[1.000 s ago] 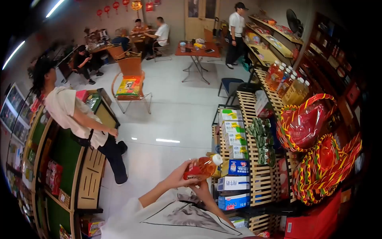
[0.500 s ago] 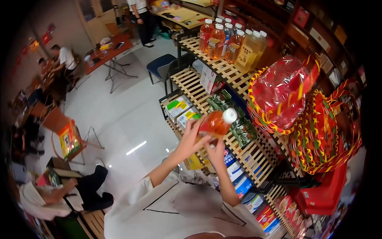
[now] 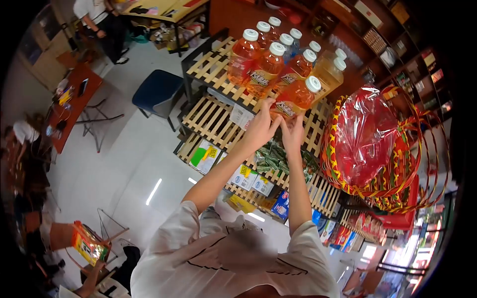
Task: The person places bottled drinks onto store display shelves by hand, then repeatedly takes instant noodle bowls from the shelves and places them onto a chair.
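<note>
Amber bottle [image 3: 299, 93], white-capped: grasped near its base by the fingers of my left hand [image 3: 263, 124] and right hand [image 3: 293, 133], cap tilted away and rightward. Contact between its base and the slats: I cannot tell. Below my fingers, green packets [image 3: 271, 158] lie on a lower tier. Just beyond my fingertips, capped bottles [image 3: 262, 78] stand upright on the slatted top shelf [image 3: 211, 67]. Right of my fingers: woven baskets [image 3: 332, 161]. Farther left: a blue chair [image 3: 156, 92], then a red-brown table [image 3: 74, 111] bearing a phone [image 3: 83, 88].
</note>
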Available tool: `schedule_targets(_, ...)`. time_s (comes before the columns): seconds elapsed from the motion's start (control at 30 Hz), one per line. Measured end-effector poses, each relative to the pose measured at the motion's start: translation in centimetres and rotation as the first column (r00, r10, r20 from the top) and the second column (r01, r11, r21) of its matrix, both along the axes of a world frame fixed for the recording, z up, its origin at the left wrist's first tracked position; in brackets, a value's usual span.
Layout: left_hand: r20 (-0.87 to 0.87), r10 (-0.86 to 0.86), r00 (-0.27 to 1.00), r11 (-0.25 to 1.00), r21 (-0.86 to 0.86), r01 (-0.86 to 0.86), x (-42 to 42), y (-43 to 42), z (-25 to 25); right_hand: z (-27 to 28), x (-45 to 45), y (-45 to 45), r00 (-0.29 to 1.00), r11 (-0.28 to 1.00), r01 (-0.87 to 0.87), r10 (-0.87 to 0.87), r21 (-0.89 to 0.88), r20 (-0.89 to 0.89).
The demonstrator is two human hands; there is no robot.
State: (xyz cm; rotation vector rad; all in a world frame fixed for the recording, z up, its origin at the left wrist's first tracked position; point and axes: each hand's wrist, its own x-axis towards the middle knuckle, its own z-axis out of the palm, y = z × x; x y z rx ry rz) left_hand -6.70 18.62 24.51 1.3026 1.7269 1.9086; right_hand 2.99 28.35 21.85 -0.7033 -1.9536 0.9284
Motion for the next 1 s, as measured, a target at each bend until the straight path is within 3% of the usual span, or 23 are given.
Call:
schedule_targets(0.07,0.043,-0.125,0.991,0.987,-0.092,0.128,-1.0,0.6,-0.3,-0.8,-1.0,1.3,0.999,0.999,0.031,-0.030,-0.019,0.021)
schedule_targets(0.13,-0.333,-0.012,0.943,0.993,-0.115,-0.028,-1.1,0.9,-1.1,0.6,-1.9,1.0,0.999,0.999,0.021,-0.020,-0.037,0.039)
schedule_targets(0.17,-0.341,0.015,0.940,0.992,-0.112,-0.056,-1.0,0.8,-1.3,1.5,-2.3,0.6,0.997,0.998,0.045,-0.048,0.054,0.063)
schedule_targets(0.33,-0.313,-0.019,0.950,0.993,-0.118,-0.019,-2.0,0.5,-1.7,-0.1,-3.7,2.4,0.962,0.967,0.155,-0.195,0.204,0.192)
schedule_targets(0.43,-0.307,-0.005,0.952,0.994,-0.108,-0.029,-2.1,0.7,-2.0,-0.6,-3.6,2.5,0.978,0.986,0.111,-0.130,0.123,0.164)
schedule_targets(0.5,-0.317,0.004,0.948,0.995,-0.094,-0.036,-1.7,0.4,-2.2,-0.1,-3.4,1.7,0.997,0.996,0.066,-0.064,-0.053,0.043)
schedule_targets(0.6,-0.245,-0.016,0.969,0.999,-0.041,0.006,-0.5,-1.3,-3.1,1.1,-0.8,-2.0,0.985,0.984,0.169,-0.171,0.049,0.036)
schedule_targets(0.63,-0.251,0.012,0.968,1.000,0.001,-0.012,0.2,-2.5,-4.4,0.8,0.6,-3.7,0.984,0.984,0.175,-0.175,-0.020,-0.031)
schedule_targets(0.67,-0.257,0.033,0.966,0.999,0.044,-0.023,1.1,-4.0,-5.9,-0.3,2.8,-5.4,0.961,0.959,0.247,-0.261,0.137,0.094)
schedule_targets(0.7,-0.153,-0.040,0.987,0.999,-0.026,0.037,2.6,-5.8,-8.2,-1.6,5.2,-7.4,0.961,0.947,0.250,-0.268,0.199,0.067)
schedule_targets(0.73,-0.046,-0.114,0.992,0.990,-0.091,0.109,4.2,-7.9,-10.8,-1.9,7.9,-10.3,0.965,0.966,0.214,-0.232,0.148,0.121)
schedule_targets(0.77,-0.123,-0.147,0.981,0.983,-0.130,0.131,5.6,-9.8,-12.7,-5.9,11.3,-12.2,0.948,0.966,0.200,-0.234,0.165,0.216)
schedule_targets(0.8,-0.167,-0.225,0.960,0.940,-0.295,0.169,7.1,-12.3,-17.1,-8.8,14.8,-14.8,0.945,0.975,0.176,-0.206,0.138,0.255)
schedule_targets(0.83,0.160,-0.327,0.931,0.817,-0.447,0.364,9.1,-15.1,-24.4,-12.6,18.8,-17.7,0.925,0.985,0.168,-0.145,-0.034,0.351)
schedule_targets(0.87,-0.122,-0.499,0.858,0.760,-0.537,0.366,10.5,-18.4,-25.1,-16.3,22.9,-21.6,0.871,0.944,0.284,-0.180,-0.170,0.458)
schedule_targets(0.9,-0.110,-0.551,0.827,0.641,-0.691,0.335,12.3,-22.1,-28.9,-21.4,27.7,-26.3,0.780,0.906,0.378,-0.200,-0.190,0.593)
schedule_targets(0.93,0.002,-0.737,0.675,0.459,-0.733,0.502,12.5,-25.4,-36.1,-25.8,32.0,-31.5,0.664,0.713,0.574,-0.117,-0.403,0.739)
schedule_targets(0.97,0.541,-0.703,0.462,0.211,-0.461,0.862,12.3,-28.0,-41.4,-27.4,35.2,-36.5,0.553,0.437,0.733,0.064,-0.521,0.831)
schedule_targets(1.0,0.329,-0.769,0.548,0.137,-0.753,0.644,12.8,-26.8,-36.8,-31.0,38.1,-41.0,0.685,0.477,0.608,0.087,-0.634,0.723)
